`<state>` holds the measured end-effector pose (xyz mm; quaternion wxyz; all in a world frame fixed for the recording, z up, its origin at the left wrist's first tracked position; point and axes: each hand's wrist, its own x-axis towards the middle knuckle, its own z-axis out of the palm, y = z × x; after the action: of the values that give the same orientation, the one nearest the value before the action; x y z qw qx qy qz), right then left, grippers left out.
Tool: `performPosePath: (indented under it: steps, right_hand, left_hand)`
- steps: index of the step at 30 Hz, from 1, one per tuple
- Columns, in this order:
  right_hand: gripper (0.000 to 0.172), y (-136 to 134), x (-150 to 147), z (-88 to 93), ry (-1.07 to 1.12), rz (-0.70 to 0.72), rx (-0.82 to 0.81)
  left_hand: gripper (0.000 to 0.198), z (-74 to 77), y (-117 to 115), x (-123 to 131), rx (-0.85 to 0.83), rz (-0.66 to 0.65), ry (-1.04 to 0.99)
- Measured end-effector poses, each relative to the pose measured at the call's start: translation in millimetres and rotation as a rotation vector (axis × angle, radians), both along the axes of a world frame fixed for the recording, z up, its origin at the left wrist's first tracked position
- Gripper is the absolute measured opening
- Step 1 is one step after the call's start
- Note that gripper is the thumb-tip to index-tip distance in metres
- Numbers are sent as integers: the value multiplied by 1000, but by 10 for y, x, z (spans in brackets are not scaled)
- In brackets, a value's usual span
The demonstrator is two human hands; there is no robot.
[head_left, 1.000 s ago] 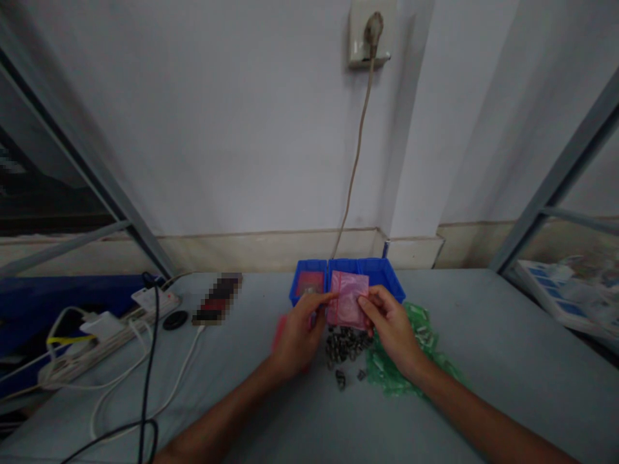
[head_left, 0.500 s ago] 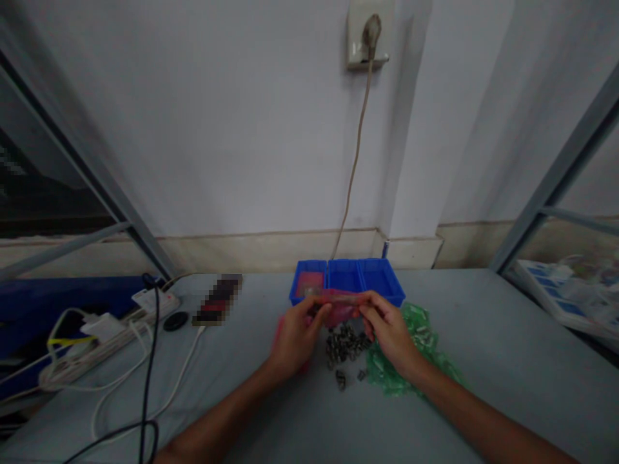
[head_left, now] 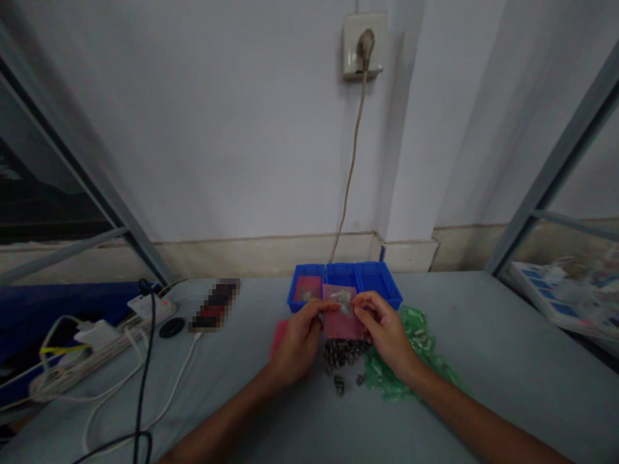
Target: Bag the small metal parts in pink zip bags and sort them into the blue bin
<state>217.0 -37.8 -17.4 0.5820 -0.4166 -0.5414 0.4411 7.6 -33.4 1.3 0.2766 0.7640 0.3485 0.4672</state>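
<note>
Both hands hold a small pink plastic bag (head_left: 341,316) upright over the grey table, just in front of a blue three-part bin (head_left: 377,283). My left hand (head_left: 297,341) pinches the bag's top left corner. My right hand (head_left: 384,332) pinches its top right edge. Something small and pale shows inside the bag near the top. A pile of small dark metal parts (head_left: 344,354) lies on the table under the bag, with two loose ones nearer me.
Green plastic bags (head_left: 418,351) lie heaped under my right wrist, and a red flat piece (head_left: 278,336) lies behind my left hand. A power strip (head_left: 145,308) and cables cover the table's left side. A wall socket (head_left: 360,45) feeds a cord down behind the bin.
The pink bag went from upright to flattened edge-on, and now stands upright again with a pale item near its top. Both hands stayed on it, close together.
</note>
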Motion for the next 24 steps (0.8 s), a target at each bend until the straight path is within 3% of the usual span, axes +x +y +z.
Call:
performPosePath:
  steps: [5, 10, 16, 20, 22, 24]
  right_hand:
    - [13, -8, 4, 30, -55, 0, 22]
    - [20, -22, 6, 59, -133, 6, 38]
    - [27, -26, 1, 41, -109, -36, 35]
    - [32, -48, -26, 54, -51, 12, 4]
    - [33, -53, -34, 65, -43, 14, 17]
    - [33, -53, -31, 73, -31, 11, 15]
  left_hand:
    - [33, 1, -3, 2, -47, 67, 29]
    - [27, 22, -9, -4, -125, 163, 94]
    - [21, 24, 12, -21, 134, 246, 120]
    - [21, -25, 15, -11, 69, 193, 89]
    - [31, -65, 1, -3, 17, 170, 36]
    - [53, -101, -16, -5, 23, 150, -6]
